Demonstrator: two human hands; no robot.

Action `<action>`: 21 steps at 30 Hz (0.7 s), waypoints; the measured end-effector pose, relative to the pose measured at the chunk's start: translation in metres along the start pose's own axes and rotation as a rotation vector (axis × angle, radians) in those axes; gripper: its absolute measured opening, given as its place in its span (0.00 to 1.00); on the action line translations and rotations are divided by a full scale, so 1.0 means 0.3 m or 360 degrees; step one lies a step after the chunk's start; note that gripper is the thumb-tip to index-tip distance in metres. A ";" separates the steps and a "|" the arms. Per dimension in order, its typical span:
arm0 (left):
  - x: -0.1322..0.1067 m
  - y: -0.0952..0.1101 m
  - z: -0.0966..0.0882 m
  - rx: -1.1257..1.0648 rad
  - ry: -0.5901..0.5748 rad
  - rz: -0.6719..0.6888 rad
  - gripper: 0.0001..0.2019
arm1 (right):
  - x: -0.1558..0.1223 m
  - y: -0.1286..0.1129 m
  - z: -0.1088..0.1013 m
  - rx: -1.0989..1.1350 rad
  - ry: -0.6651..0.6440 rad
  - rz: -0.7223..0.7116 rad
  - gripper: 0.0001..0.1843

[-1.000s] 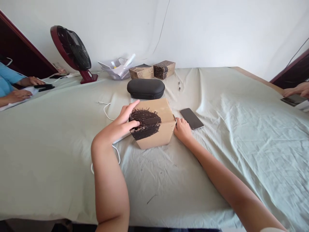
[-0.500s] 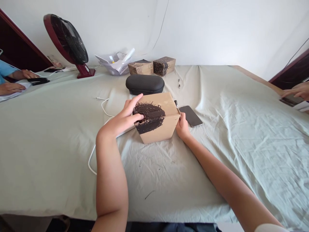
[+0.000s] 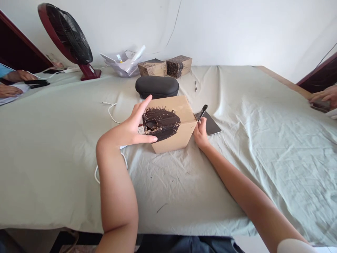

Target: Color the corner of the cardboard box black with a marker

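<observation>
A brown cardboard box with a large black inked patch on its left face stands in the middle of the cloth-covered table. My left hand rests against that inked face, fingers stretched out, thumb along the lower edge. My right hand sits at the box's right side, closed round a black marker that points up and away. A dark phone lies just behind that hand.
A black oval case lies behind the box. Two small decorated boxes, a white tray and a red fan stand at the back. A white cable runs left. Other people's hands show at both side edges.
My right hand has lifted the black marker into view beside the box. My left fingers have straightened off the inked patch. The view has tilted a little.
</observation>
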State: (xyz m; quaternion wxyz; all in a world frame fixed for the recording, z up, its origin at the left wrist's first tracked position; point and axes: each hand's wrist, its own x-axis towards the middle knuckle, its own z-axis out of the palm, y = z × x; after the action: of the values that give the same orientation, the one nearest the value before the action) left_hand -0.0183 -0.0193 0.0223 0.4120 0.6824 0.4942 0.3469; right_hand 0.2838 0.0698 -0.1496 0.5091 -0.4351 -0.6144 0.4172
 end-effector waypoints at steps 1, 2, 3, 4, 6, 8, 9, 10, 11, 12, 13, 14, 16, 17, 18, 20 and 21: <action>0.002 0.000 0.001 -0.0001 0.0028 0.0020 0.65 | 0.004 -0.017 -0.004 -0.0018 0.0107 -0.0067 0.24; 0.004 0.002 0.003 0.0002 0.0049 0.0033 0.64 | 0.009 -0.040 -0.009 -0.0041 0.0230 -0.0148 0.22; 0.004 0.005 0.005 0.0000 0.0068 0.0039 0.62 | 0.014 -0.068 -0.017 -0.0058 0.0350 -0.0239 0.21; 0.004 0.009 0.007 -0.0010 0.0083 0.0035 0.61 | 0.018 -0.102 -0.026 -0.0066 0.0451 -0.0325 0.19; 0.001 0.018 0.009 -0.0062 0.0128 -0.0001 0.58 | 0.020 -0.183 -0.047 -0.0039 0.0579 -0.0474 0.16; -0.002 0.019 0.009 -0.0119 0.0185 -0.0050 0.55 | 0.006 -0.273 -0.061 -0.0013 0.0629 -0.0594 0.16; -0.002 0.016 0.009 -0.0135 0.0209 -0.0065 0.53 | -0.007 -0.317 -0.064 0.0022 0.0650 -0.0696 0.17; -0.001 0.011 0.008 -0.0145 0.0229 -0.0066 0.51 | -0.023 -0.358 -0.062 0.0046 0.0644 -0.0807 0.17; 0.001 0.005 0.008 -0.0158 0.0241 -0.0057 0.50 | -0.041 -0.395 -0.058 0.0079 0.0621 -0.0906 0.18; 0.003 -0.001 0.008 -0.0179 0.0245 -0.0040 0.49 | -0.061 -0.427 -0.050 0.0106 0.0587 -0.0995 0.18; 0.005 -0.006 0.009 -0.0207 0.0242 -0.0018 0.49 | -0.081 -0.454 -0.041 0.0117 0.0543 -0.1060 0.18; 0.007 -0.008 0.011 -0.0238 0.0241 0.0010 0.50 | -0.100 -0.475 -0.031 0.0111 0.0488 -0.1096 0.18; 0.008 -0.005 0.018 -0.0269 0.0241 0.0063 0.52 | -0.132 -0.505 -0.015 0.0050 0.0391 -0.1123 0.16; 0.006 0.002 0.022 -0.0253 0.0249 0.0084 0.52 | -0.145 -0.514 -0.011 0.0008 0.0352 -0.1132 0.15; 0.003 0.010 0.026 -0.0209 0.0262 0.0108 0.53 | -0.155 -0.520 -0.008 -0.0032 0.0320 -0.1155 0.13; -0.005 0.030 0.036 -0.0042 0.0285 0.0182 0.55 | -0.169 -0.529 -0.010 -0.0083 0.0261 -0.1237 0.08; -0.009 0.040 0.040 0.0056 0.0288 0.0234 0.55 | -0.174 -0.533 -0.012 -0.0094 0.0231 -0.1277 0.05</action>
State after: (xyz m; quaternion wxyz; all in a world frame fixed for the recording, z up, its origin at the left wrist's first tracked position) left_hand -0.0038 -0.0266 0.0278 0.3271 0.6897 0.4841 0.4277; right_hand 0.2751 -0.0237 -0.0100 0.6606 -0.2037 -0.7096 0.1360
